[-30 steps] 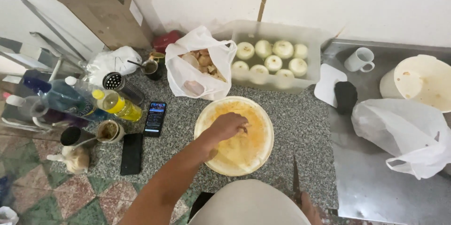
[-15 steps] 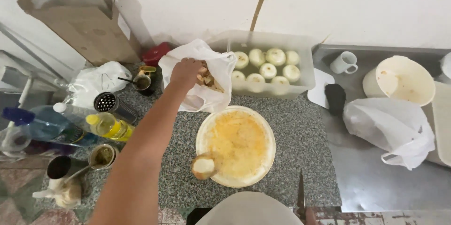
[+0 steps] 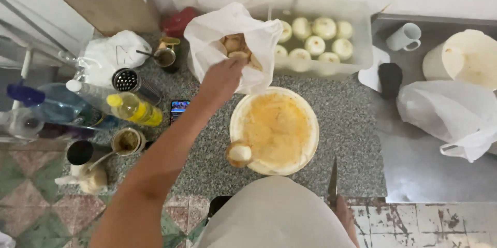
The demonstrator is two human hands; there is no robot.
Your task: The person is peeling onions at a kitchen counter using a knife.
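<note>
White plastic bag, upper middle of the frame on the speckled counter, mouth gaping; brown, knobbly roundish pieces show inside, kind not clear. Left hand at the bag's mouth, fingers curled down onto one of the pieces at the near edge; whether they have closed on it cannot be told, as the back of the hand hides the fingertips. Just below the bag, touching or nearly so, a round pale board smeared yellow-orange, with one peeled pale piece resting at its lower left rim. Behind the bag, a clear tub of water holding peeled whitish rounds. Right hand at lower right, mostly cut off behind the person's pale shirt, closed on the handle of a knife whose blade points up toward the board. Left of the board: a phone partly covered by the forearm, a yellow bottle, small cups. Right side, a second white bag, a mug.
</note>
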